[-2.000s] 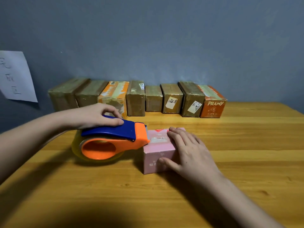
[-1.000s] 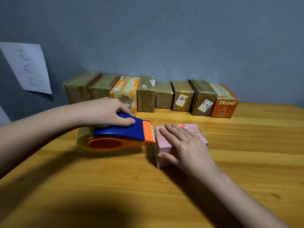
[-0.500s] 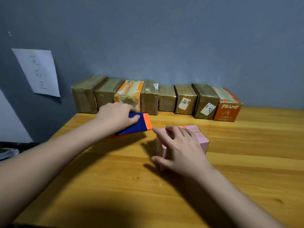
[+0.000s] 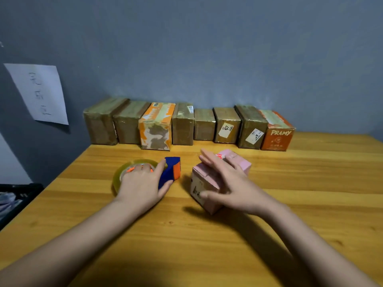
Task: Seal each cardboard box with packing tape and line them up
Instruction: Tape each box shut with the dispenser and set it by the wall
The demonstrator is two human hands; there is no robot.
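Both hands are down on the table: the right hand (image 4: 232, 183) is laid over the pink box (image 4: 209, 183), fingers fairly straight across its top and the thumb pressed against the near side, so the box is steadied rather than clamped; the left hand (image 4: 143, 183) is curled around the tape dispenser (image 4: 170, 170), gripping its blue handle beside the roll of clear tape (image 4: 121, 175), which rests on the wood just left of the box and apart from it. The pink box sits near the middle of the table, turned at an angle, one corner toward the viewer. It is judged light and thin-walled, stiff at the edges but likely to dent in the middle of a face, and apt to slide on the smooth wood if pushed by the dispenser; it is best held by opposite side faces or pinned from above near an edge. Whether tape is already laid over its top cannot be told. Behind it a row of taped boxes (image 4: 182, 125) is lined up against the wall, ending at the right in an orange box (image 4: 276, 137) marked PRAMY. The wooden table (image 4: 310, 183) is glossy, with a visible grain. A grey-blue wall (image 4: 207, 48) is seen behind, with a sheet of paper (image 4: 39, 92) bearing handwriting stuck to it at left.
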